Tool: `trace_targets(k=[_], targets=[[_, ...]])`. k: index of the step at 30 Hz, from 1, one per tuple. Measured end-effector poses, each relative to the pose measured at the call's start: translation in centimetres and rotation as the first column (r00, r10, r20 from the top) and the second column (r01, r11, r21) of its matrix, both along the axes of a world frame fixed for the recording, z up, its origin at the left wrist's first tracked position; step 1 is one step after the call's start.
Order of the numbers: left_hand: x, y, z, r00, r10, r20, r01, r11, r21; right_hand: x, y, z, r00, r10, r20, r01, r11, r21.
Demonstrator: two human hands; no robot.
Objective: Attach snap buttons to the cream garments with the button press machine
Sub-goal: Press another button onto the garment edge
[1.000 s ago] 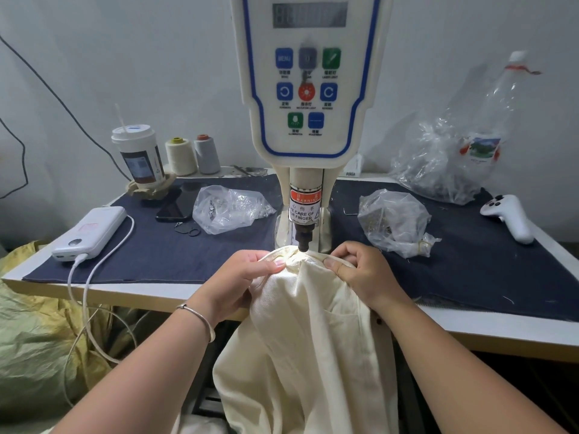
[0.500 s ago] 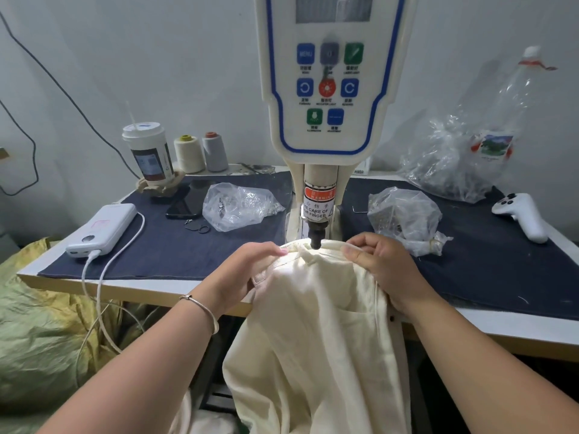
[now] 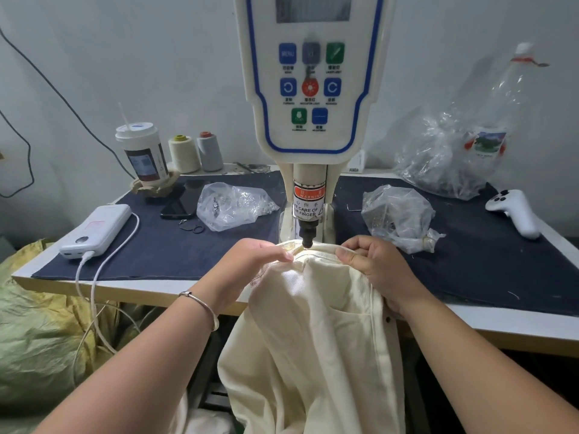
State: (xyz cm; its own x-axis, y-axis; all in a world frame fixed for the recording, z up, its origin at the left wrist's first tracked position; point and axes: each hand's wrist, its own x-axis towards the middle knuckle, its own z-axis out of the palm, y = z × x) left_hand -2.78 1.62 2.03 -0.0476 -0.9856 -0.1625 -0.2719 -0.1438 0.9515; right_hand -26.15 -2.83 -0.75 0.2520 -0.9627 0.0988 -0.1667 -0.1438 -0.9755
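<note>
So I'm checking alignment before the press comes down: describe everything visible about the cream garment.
The cream garment is ribbed, soft-looking fabric with a stitched edge and a seam down its right side. Its top edge lies lit under the press head; the rest hangs off the table front. The left hand and right hand pinch it either side.

Both hands reach forward — left hand (image 3: 250, 261) and right hand (image 3: 372, 267) with fingers curled, pinching.
</note>
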Motion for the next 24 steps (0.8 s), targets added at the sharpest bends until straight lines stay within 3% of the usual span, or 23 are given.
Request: trace_targets(k=[5, 24], targets=[[0.9, 0.5, -0.7, 0.991, -0.114, -0.076, 0.113, 0.994, -0.009, 0.1, -0.4, -0.9, 1.000, 0.015, 0.008, -0.015, 1.000, -0.001], [0.8, -0.2, -1.6, 0.959, -0.107, -0.262, 0.121, 0.992, 0.036, 0.3, -0.3, -0.9, 0.999, -0.026, -0.020, 0.025, 0.999, -0.028]])
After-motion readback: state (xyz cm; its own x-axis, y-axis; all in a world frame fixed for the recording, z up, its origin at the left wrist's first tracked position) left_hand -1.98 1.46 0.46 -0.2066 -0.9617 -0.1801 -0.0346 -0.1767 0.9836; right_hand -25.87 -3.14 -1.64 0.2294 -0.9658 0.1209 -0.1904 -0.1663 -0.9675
